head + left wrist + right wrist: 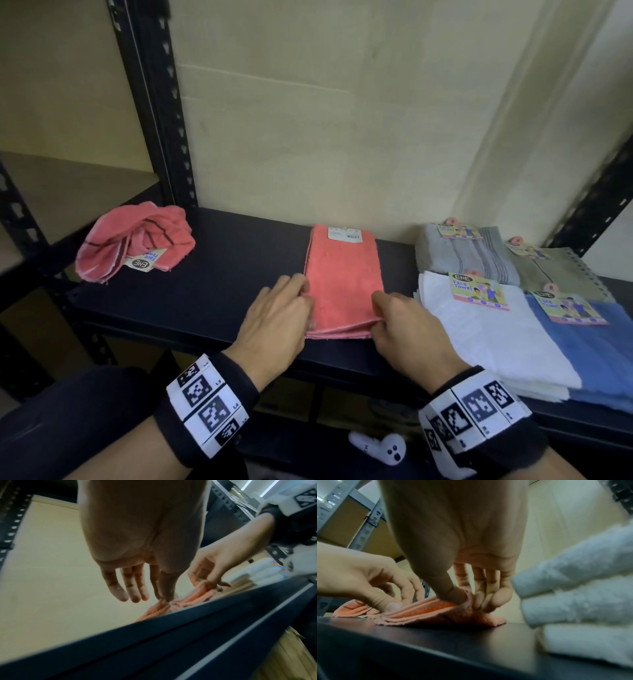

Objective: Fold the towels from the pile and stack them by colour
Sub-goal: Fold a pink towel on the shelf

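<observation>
A pink towel [343, 281], folded into a narrow strip with a label at its far end, lies in the middle of the dark shelf [222, 274]. My left hand [306, 310] pinches the towel's near left edge between thumb and forefinger [163, 599], while its other fingers hang straight. At the near right corner my right hand [376, 317] pinches the layers, thumb [455, 595] on top and fingers behind, lifting that corner a little. A crumpled pink towel [133, 241] with dark stripes lies at the shelf's left end.
Folded stacks fill the right of the shelf: white [479, 339] and blue [592, 356] in front, grey [469, 257] and olive [565, 277] behind, each with a paper tag. A black upright post [161, 113] stands at the back left. The white stack [573, 588] sits close beside my right hand.
</observation>
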